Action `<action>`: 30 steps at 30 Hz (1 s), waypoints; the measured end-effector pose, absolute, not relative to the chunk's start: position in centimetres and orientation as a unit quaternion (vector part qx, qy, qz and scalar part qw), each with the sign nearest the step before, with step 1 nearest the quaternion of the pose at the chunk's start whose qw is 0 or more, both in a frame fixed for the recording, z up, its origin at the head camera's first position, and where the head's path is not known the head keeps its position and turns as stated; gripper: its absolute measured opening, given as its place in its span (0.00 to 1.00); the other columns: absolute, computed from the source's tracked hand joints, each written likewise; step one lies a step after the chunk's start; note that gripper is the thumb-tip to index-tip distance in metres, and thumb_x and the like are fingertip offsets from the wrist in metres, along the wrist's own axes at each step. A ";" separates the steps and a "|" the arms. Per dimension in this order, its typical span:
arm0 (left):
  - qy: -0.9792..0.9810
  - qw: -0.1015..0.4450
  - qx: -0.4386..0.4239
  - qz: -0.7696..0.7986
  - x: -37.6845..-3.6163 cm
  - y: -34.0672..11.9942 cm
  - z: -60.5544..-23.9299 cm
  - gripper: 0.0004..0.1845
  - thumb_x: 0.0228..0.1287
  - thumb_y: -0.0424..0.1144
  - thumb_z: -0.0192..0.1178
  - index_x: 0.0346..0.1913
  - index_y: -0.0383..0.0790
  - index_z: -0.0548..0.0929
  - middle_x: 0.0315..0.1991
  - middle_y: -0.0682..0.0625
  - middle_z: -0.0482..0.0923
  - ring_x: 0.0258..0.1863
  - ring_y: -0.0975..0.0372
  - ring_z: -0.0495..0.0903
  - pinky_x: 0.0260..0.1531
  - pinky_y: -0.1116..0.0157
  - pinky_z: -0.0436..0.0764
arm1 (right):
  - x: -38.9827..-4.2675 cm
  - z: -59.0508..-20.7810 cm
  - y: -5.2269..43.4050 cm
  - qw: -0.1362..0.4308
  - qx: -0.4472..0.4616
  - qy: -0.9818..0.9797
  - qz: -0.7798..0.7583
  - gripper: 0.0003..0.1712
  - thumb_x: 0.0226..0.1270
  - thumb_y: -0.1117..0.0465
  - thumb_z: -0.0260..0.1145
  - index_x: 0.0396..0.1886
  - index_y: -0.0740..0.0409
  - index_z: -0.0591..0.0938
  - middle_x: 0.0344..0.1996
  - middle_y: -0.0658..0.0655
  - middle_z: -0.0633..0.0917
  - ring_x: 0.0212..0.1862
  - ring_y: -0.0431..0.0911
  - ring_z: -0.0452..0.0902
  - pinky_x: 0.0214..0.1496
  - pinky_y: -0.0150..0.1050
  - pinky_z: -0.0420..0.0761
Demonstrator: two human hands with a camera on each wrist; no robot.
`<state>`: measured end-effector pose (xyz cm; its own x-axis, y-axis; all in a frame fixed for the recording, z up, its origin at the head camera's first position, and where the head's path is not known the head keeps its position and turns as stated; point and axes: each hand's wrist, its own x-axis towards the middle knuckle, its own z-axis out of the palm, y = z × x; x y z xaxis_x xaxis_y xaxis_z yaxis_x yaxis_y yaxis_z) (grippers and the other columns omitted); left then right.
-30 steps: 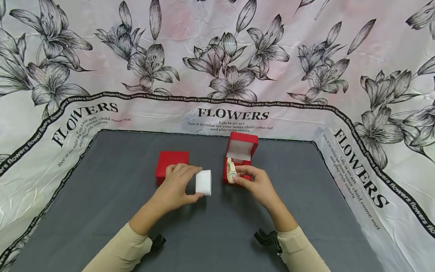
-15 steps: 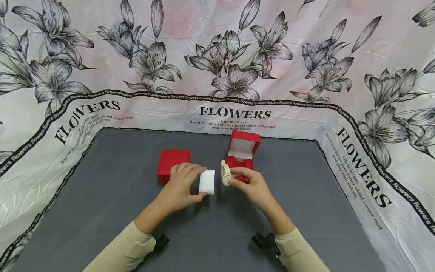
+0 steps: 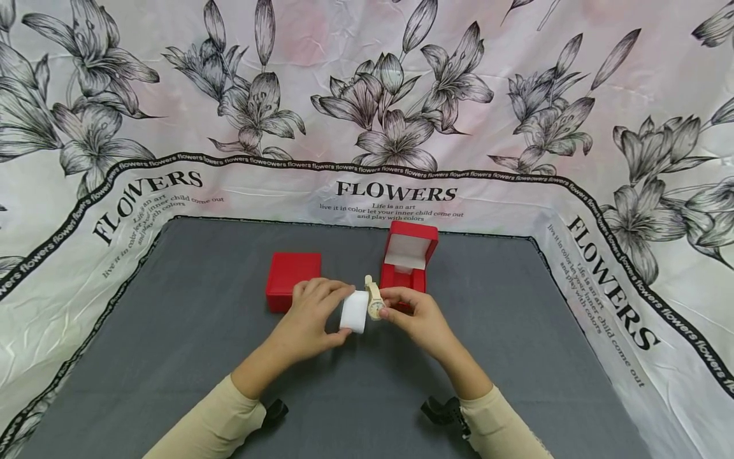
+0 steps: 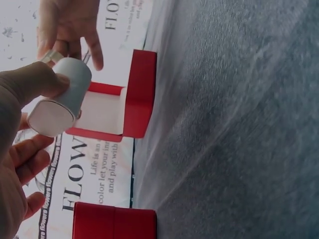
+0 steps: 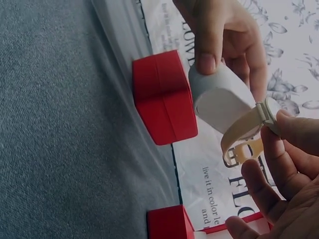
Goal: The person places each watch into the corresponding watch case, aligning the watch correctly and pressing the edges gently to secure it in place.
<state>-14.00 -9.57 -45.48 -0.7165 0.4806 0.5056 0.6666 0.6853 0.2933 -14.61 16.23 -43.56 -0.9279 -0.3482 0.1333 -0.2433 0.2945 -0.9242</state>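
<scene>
A white watch pillow (image 3: 353, 311) is pinched between the thumb and fingers of my left hand (image 3: 306, 319), above the table. Just to its right, my right hand (image 3: 421, 322) pinches a cream wristwatch (image 3: 374, 303) by its case. In the right wrist view the watch strap (image 5: 241, 129) curves round in a loop, its buckle (image 5: 232, 157) hanging below. The strap lies close against one end of the pillow (image 5: 222, 102); whether they touch I cannot tell. Behind my right hand stands an open red watch box (image 3: 408, 248), lid raised, its pale lining showing.
A closed red box (image 3: 294, 280) sits behind my left hand, left of the open one. Grey cloth (image 3: 189, 319) covers the table. A flower-printed white cloth (image 3: 395, 191) with lettering borders its back and sides.
The watch has moved left, away from the open box, and towards the pillow. My left hand has shifted slightly right with the pillow, which now tilts a little.
</scene>
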 end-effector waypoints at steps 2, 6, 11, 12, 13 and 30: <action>-0.896 0.198 -0.322 -0.233 -13.8 -9.5 -45.6 0.41 0.46 0.46 0.81 0.66 0.45 0.78 0.60 0.49 0.77 0.59 0.56 0.73 0.60 0.45 0.65 | -14.4 -43.7 16.1 0.049 -0.188 0.806 -0.559 0.18 0.67 0.60 0.73 0.56 0.53 0.86 0.40 0.55 0.87 0.43 0.54 0.82 0.44 0.36 0.84; -0.894 0.200 -0.328 -0.232 -13.6 -9.2 -45.8 0.41 0.46 0.47 0.81 0.66 0.44 0.79 0.60 0.49 0.78 0.59 0.56 0.73 0.59 0.46 0.66 | -14.2 -43.8 16.0 0.047 -0.189 0.811 -0.551 0.18 0.67 0.60 0.73 0.56 0.53 0.86 0.40 0.53 0.87 0.43 0.49 0.83 0.44 0.37 0.84; -0.892 0.207 -0.328 -0.233 -13.5 -9.1 -45.9 0.41 0.46 0.47 0.82 0.66 0.44 0.79 0.60 0.49 0.79 0.59 0.56 0.74 0.59 0.47 0.66 | -14.0 -43.8 15.8 0.037 -0.195 0.816 -0.543 0.18 0.67 0.60 0.73 0.56 0.54 0.86 0.40 0.53 0.87 0.44 0.47 0.83 0.47 0.37 0.84; -0.892 0.207 -0.328 -0.234 -13.5 -9.1 -46.0 0.41 0.46 0.47 0.82 0.66 0.44 0.79 0.60 0.49 0.79 0.59 0.56 0.74 0.59 0.47 0.66 | -14.0 -43.8 15.8 0.035 -0.196 0.816 -0.543 0.18 0.67 0.60 0.73 0.56 0.54 0.86 0.40 0.53 0.88 0.44 0.47 0.83 0.47 0.37 0.84; -0.892 0.207 -0.327 -0.234 -13.5 -9.1 -46.0 0.41 0.46 0.47 0.82 0.66 0.44 0.79 0.60 0.49 0.79 0.59 0.56 0.74 0.59 0.47 0.66 | -14.0 -43.8 15.8 0.034 -0.196 0.817 -0.542 0.18 0.67 0.60 0.73 0.56 0.54 0.86 0.40 0.53 0.88 0.44 0.47 0.83 0.48 0.37 0.84; -0.884 0.221 -0.319 -0.259 -13.4 -9.0 -46.3 0.41 0.43 0.48 0.84 0.64 0.44 0.80 0.61 0.51 0.79 0.58 0.57 0.74 0.59 0.48 0.65 | -13.5 -43.8 15.5 -0.008 -0.214 0.826 -0.522 0.20 0.65 0.59 0.74 0.57 0.51 0.86 0.42 0.51 0.86 0.45 0.48 0.82 0.53 0.39 0.84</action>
<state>-13.40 -9.03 -46.30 -0.6980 0.4507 0.5565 0.6795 0.6621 0.3161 -13.55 15.46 -43.80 -0.9086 -0.3444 0.2363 -0.3611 0.3635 -0.8587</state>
